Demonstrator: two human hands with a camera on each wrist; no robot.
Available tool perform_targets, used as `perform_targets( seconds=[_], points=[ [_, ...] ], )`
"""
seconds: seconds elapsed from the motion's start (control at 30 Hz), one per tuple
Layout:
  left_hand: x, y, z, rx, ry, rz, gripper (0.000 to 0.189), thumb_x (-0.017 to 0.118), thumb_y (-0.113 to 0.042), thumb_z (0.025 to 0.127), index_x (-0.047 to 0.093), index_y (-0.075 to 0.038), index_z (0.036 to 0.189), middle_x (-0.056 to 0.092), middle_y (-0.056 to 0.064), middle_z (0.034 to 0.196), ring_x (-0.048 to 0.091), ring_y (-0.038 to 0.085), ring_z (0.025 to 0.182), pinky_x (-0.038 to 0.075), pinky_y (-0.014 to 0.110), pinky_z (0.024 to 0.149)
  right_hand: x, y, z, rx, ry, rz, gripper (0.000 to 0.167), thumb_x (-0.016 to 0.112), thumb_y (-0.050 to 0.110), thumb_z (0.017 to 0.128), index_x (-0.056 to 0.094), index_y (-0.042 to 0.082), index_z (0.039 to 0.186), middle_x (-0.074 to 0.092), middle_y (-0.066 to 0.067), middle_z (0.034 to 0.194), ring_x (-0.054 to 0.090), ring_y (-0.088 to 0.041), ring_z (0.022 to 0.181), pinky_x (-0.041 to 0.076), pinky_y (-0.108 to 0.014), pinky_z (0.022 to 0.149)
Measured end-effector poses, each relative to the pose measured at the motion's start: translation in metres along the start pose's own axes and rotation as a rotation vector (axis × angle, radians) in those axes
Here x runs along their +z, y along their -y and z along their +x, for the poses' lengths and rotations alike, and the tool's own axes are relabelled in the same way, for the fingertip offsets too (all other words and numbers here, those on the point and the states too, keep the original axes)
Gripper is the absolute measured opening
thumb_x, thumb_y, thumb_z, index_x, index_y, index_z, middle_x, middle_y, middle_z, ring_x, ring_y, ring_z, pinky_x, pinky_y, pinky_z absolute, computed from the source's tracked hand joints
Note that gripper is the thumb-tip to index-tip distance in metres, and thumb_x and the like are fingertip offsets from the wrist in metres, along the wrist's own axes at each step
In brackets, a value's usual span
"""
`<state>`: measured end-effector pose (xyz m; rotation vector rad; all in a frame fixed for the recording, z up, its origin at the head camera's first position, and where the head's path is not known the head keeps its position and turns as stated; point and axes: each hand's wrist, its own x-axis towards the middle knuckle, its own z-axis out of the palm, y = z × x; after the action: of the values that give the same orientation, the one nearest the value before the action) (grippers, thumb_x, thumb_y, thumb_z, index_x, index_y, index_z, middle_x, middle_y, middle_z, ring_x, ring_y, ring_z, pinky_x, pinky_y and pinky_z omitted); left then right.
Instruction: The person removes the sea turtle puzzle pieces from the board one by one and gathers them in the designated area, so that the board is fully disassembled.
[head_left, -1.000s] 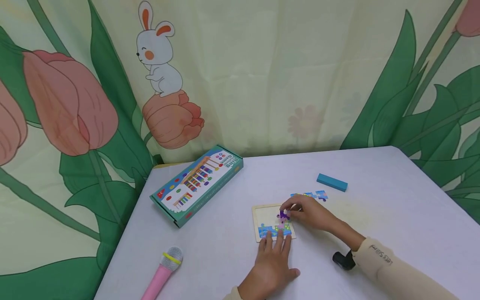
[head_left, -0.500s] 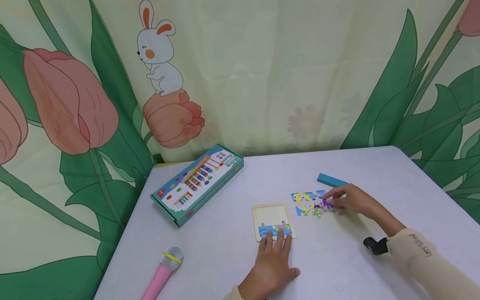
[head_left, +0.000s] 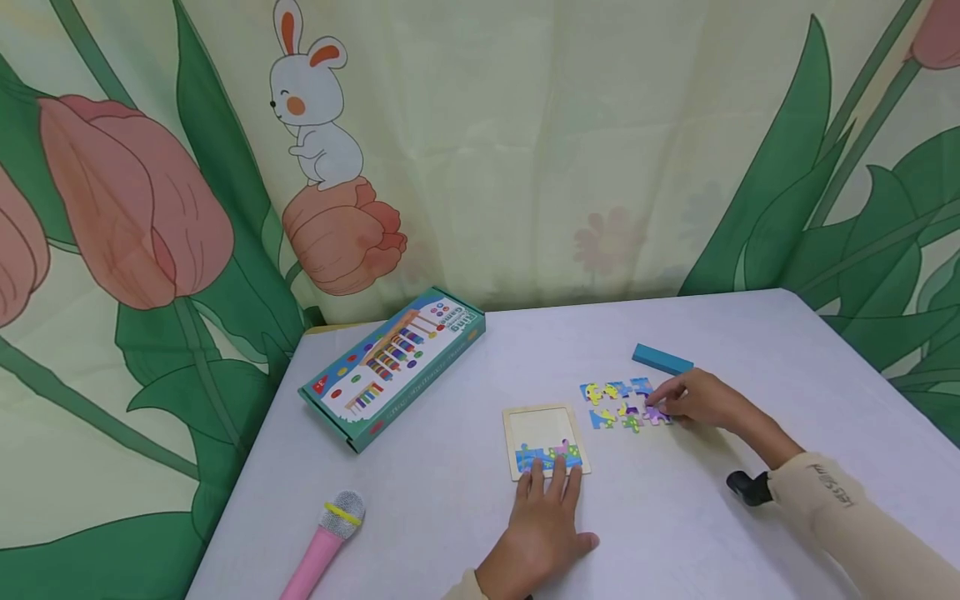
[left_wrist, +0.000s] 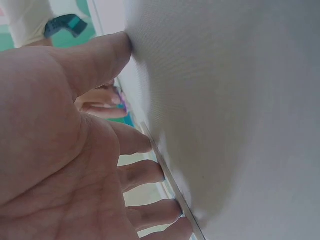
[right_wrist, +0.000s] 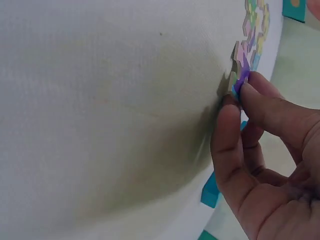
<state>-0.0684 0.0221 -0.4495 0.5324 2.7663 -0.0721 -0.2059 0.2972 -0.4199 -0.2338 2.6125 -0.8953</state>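
Note:
My left hand (head_left: 542, 533) lies flat with its fingers straight, the fingertips on the front edge of a small wooden puzzle tray (head_left: 508, 429). Joined blue and green puzzle pieces (head_left: 534, 459) fill the tray's front strip; bare wood shows behind them. My right hand (head_left: 703, 404) is to the right of the tray, over the right end of a group of loose puzzle pieces (head_left: 602, 419). In the right wrist view, its thumb and fingers pinch a purple puzzle piece (right_wrist: 242, 78) low at the table, right beside other pieces.
A blue block (head_left: 662, 358) lies behind the right hand. To the left are a green ring game box (head_left: 393, 367) and a pink toy microphone (head_left: 322, 542). A printed curtain (head_left: 480, 167) hangs behind the white table (head_left: 420, 517).
My right hand has moved right with the purple puzzle piece, from over the tray to the loose pieces, uncovering them. It barely moves in the last half second. The left hand stays put.

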Motion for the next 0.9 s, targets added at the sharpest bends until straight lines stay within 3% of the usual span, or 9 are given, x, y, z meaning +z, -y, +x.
perform_targets(
  seconds=[0.2, 0.5, 0.9],
  points=[
    [0.003, -0.001, 0.003, -0.011, -0.001, 0.006, 0.086, 0.057, -0.072, 0.092, 0.031, -0.029, 0.162, 0.026, -0.005, 0.167, 0.029, 0.028, 0.151, 0.028, 0.042, 0.12, 0.002, 0.005, 0.004, -0.054, -0.054, -0.106, 0.014, 0.072, -0.001, 0.092, 0.076, 0.001, 0.105, 0.056, -0.006, 0.084, 0.05, -0.023, 0.081, 0.043, -0.031, 0.063],
    [0.002, -0.002, 0.002, -0.015, 0.001, 0.025, 0.086, 0.056, -0.073, 0.092, 0.031, -0.03, 0.162, 0.028, -0.006, 0.167, 0.03, 0.027, 0.151, 0.029, 0.041, 0.119, 0.008, 0.016, 0.005, -0.015, -0.08, -0.162, 0.013, 0.074, -0.006, 0.088, 0.067, 0.0, 0.097, 0.054, -0.009, 0.082, 0.051, -0.023, 0.077, 0.045, -0.031, 0.063],
    [-0.011, -0.007, -0.008, -0.04, -0.006, 0.02, 0.086, 0.06, -0.07, 0.09, 0.035, -0.027, 0.16, 0.028, -0.004, 0.167, 0.028, 0.027, 0.151, 0.029, 0.039, 0.119, 0.015, 0.025, -0.001, -0.017, -0.139, -0.207, 0.008, 0.071, -0.004, 0.09, 0.064, 0.001, 0.09, 0.056, -0.008, 0.079, 0.053, -0.023, 0.074, 0.049, -0.032, 0.062]
  ],
)
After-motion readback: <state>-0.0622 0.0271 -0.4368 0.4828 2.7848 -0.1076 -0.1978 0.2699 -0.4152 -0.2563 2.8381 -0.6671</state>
